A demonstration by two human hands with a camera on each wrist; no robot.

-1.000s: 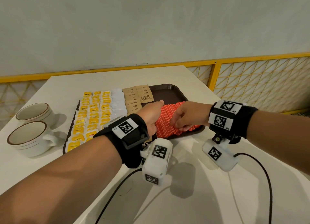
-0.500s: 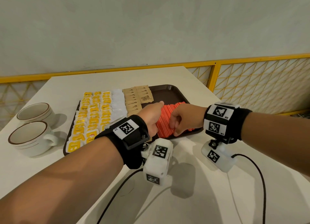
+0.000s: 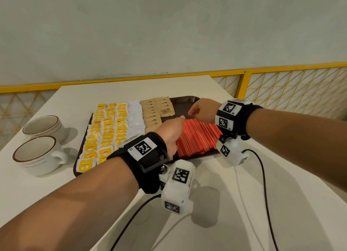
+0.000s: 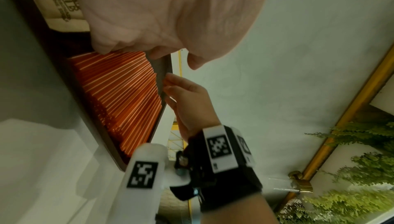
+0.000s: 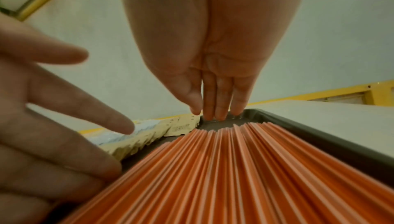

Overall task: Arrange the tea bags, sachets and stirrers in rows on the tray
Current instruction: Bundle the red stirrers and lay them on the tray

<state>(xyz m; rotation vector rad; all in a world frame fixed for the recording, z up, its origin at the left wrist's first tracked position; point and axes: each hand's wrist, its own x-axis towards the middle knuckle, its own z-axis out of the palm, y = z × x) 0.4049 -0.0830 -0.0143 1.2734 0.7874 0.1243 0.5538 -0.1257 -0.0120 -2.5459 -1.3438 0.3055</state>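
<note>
A dark brown tray holds rows of yellow tea bags, white sachets, brown sugar sachets and a bed of red stirrers. My left hand lies along the left side of the stirrers, fingers straight, holding nothing. My right hand is at their far end. In the right wrist view its straight fingertips touch the tray floor just beyond the stirrers. The left wrist view shows the stirrers fanned between both hands.
Two white cups stand on the table left of the tray. A yellow railing runs behind and to the right of the table. Black cables trail from the wrist cameras over the near table.
My right hand has moved from the near part of the stirrers to their far end, and its curled fingers have straightened. The left hand has stayed beside the stirrers.
</note>
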